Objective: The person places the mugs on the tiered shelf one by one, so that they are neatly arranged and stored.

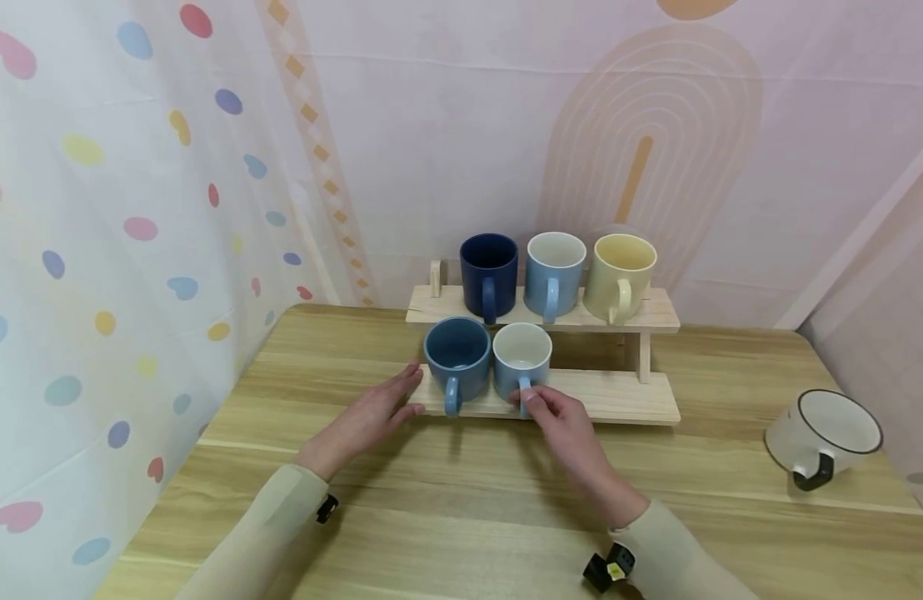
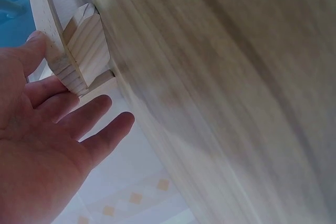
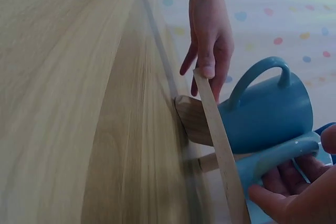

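Observation:
A light blue mug with a white inside [image 1: 523,346] stands on the lower board [image 1: 611,396] of a wooden two-step rack. My right hand [image 1: 562,421] holds its handle, with fingers reaching into the loop in the right wrist view. Left of it, close beside, stands a teal-blue mug [image 1: 457,358], its handle toward me. The left hand [image 1: 371,410] rests at the board's left end, thumb [image 3: 208,71] at the front edge and the other fingers spread. In the left wrist view, the fingers [image 2: 86,114] extend past the board's end [image 2: 71,77].
On the upper board [image 1: 448,304] stand a navy mug [image 1: 489,267], a blue mug [image 1: 555,279] and a yellow mug [image 1: 619,279]. A white mug with a black rim and handle [image 1: 802,433] stands at the table's right. Behind hangs a patterned curtain [image 1: 446,150].

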{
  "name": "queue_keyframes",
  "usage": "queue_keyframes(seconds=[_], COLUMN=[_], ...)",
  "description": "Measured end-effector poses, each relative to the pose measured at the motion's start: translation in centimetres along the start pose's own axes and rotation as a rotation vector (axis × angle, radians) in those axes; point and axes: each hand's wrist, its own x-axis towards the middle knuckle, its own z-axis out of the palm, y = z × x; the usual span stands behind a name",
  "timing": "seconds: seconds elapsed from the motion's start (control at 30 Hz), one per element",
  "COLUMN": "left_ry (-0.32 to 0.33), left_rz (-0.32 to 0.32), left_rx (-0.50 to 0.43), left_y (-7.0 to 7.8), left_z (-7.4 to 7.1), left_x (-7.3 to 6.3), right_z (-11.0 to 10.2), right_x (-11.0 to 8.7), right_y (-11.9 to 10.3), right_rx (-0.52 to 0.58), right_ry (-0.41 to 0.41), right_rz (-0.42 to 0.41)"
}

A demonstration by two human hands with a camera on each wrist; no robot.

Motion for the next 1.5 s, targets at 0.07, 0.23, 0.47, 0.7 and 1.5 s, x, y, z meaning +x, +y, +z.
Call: queue_keyframes(seconds=[0.07,0.23,0.47,0.7,1.5], left_ry=[0.000,-0.001,0.008,0.015,0.009], left_rz=[-0.005,0.002,0.008,0.013,-0.006], left_rx=[-0.005,-0.002,-0.003,-0.002,0.000], left_y=[0.0,-0.1,-0.2,-0.2,-0.2], left_z=[0.0,0.0,0.1,0.1,0.1], left_x=[0.0,0.0,0.1,0.0,0.2], right_z=[-0.3,-1.3,-3.3,-6.0,-16.2], right_x=[0.0,-0.5,-1.6,-2.8,-5.7], right_y=[0.0,-0.2,-0.5,-1.4,-3.3], right_rx=[-0.023,-0.094,-0.140,-0.192,-0.493], right_ry=[0.013,0.044,0.045,0.100,0.430], right_rz=[-0.010,-0.029,-0.065,-0.146,-0.241])
